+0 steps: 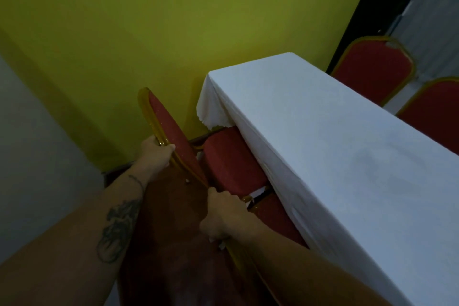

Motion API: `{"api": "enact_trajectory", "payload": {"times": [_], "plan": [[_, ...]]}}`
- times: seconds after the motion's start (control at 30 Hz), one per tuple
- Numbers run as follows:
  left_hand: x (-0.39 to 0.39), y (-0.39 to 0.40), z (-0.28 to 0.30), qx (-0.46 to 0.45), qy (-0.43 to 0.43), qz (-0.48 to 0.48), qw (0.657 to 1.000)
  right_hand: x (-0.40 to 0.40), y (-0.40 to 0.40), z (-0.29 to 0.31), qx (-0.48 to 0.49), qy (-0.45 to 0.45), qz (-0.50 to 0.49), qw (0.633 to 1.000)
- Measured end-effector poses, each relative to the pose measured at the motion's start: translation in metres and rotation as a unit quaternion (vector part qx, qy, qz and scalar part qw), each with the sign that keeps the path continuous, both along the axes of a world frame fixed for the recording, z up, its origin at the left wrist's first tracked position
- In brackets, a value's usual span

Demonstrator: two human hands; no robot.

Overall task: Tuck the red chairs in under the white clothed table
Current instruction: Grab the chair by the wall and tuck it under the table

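Note:
A long table under a white cloth (323, 131) runs from the centre to the lower right. On its near side stands a red chair (171, 129) with a gold frame, its seat (231, 159) partly under the hanging cloth. My left hand (155, 150) grips the gold edge of this chair's backrest. My right hand (221, 213) is closed on the gold top edge of a second red chair (273, 218), which stands closer to me, its seat also partly under the cloth.
A yellow-green wall (149, 32) stands right behind the far chair and the table's end. Two more red chairs (372, 69) (432, 117) line the table's far side at the right. A dark doorway edge (367, 7) rises beyond them.

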State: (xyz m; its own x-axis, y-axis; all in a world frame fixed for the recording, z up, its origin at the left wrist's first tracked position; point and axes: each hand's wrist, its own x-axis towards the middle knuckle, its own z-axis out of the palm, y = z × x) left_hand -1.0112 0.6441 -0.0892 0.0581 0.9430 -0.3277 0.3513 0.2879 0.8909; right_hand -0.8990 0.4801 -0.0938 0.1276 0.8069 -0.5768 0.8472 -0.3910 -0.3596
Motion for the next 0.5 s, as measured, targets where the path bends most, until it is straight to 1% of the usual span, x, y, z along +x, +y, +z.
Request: {"api": "enact_trajectory", "payload": {"times": [0.17, 0.2, 0.4, 0.5], "plan": [[-0.01, 0.027, -0.026, 0.064, 0.125, -0.02, 0.99, 0.003, 0.009, 0.004, 0.03, -0.011, 0.036, 0.999], [-0.009, 0.03, -0.03, 0.07, 0.137, -0.019, 0.988, 0.004, 0.01, 0.003, 0.029, -0.011, 0.04, 0.999], [0.01, 0.024, -0.007, 0.1, 0.184, -0.025, 0.978, 0.008, 0.021, 0.002, 0.048, -0.013, 0.034, 0.998], [0.016, 0.028, -0.009, 0.099, 0.187, -0.036, 0.977, 0.011, 0.032, 0.006, 0.052, -0.014, 0.024, 0.998]]}}
